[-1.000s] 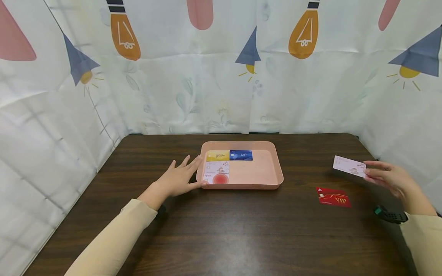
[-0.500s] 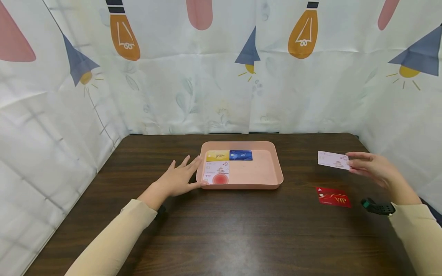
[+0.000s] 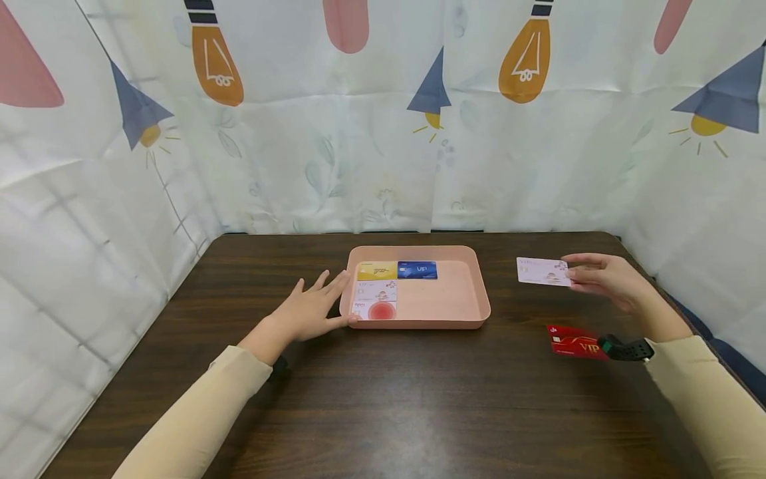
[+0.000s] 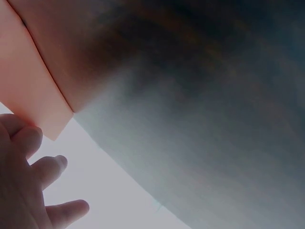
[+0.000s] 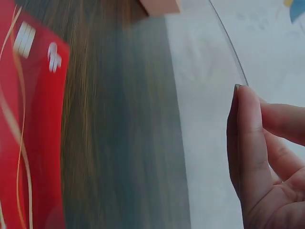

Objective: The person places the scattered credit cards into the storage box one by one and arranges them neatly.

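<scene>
My right hand (image 3: 604,278) pinches a pale pink card (image 3: 538,271) by its right end, above the table to the right of the pink tray (image 3: 483,293). In the right wrist view the same card (image 5: 228,40) shows only as a thin edge beyond the fingers. My left hand (image 3: 308,311) rests with spread, straight fingers against the tray's left side. Inside the tray lie a yellow card (image 3: 377,270), a blue VIP card (image 3: 417,269), a pale pink card (image 3: 376,291) and a white card with a red circle (image 3: 374,311).
A red VIP card (image 3: 571,341) lies on the dark wooden table (image 3: 407,399), partly covered by the strap at my right wrist. A patterned curtain (image 3: 383,133) hangs behind the table's far edge and along its sides.
My right hand has carried the pale pink card leftward and slightly toward the far edge, closer to the tray. My left hand and the tray have stayed in place.
</scene>
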A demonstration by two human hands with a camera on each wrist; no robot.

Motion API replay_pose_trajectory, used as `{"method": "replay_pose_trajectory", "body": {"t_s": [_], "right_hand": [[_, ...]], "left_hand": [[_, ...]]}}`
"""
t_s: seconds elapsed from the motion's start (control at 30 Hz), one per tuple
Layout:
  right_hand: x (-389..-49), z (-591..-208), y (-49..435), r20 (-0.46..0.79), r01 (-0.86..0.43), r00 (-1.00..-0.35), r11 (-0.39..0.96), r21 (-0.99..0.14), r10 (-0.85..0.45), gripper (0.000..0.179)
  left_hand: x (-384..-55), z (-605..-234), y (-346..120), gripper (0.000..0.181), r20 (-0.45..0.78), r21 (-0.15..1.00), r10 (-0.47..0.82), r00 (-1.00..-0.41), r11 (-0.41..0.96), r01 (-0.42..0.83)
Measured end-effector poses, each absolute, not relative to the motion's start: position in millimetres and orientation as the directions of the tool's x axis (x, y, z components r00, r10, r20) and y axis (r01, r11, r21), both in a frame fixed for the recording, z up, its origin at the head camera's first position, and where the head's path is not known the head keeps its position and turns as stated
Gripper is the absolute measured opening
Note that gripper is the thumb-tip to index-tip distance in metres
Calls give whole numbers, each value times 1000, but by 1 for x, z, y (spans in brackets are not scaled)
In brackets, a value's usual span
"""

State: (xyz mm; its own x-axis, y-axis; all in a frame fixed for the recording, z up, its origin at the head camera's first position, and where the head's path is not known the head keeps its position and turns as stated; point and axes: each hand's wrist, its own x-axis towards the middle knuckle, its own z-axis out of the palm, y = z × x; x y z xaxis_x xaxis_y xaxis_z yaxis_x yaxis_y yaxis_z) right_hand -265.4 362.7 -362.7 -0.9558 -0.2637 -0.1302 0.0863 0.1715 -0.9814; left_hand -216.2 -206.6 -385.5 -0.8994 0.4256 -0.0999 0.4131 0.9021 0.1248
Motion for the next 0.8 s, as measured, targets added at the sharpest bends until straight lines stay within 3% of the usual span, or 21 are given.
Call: {"method": "replay_pose_trajectory", "body": {"t_s": [0.23, 0.5, 0.8], "right_hand": [[-272, -360, 330, -130, 63, -943, 219, -974, -307, 22], [-278, -359, 295, -152, 60, -935, 278, -959, -322, 48], [-284, -357, 264, -164, 62, -916, 275, -959, -366, 47]], "left_hand": [[-216, -385, -206, 93, -103, 136, 426, -899, 901, 412], [-217, -386, -208, 94, -107, 133, 427, -898, 901, 413], [-219, -387, -207, 94, -99, 125, 431, -897, 899, 419]]}}
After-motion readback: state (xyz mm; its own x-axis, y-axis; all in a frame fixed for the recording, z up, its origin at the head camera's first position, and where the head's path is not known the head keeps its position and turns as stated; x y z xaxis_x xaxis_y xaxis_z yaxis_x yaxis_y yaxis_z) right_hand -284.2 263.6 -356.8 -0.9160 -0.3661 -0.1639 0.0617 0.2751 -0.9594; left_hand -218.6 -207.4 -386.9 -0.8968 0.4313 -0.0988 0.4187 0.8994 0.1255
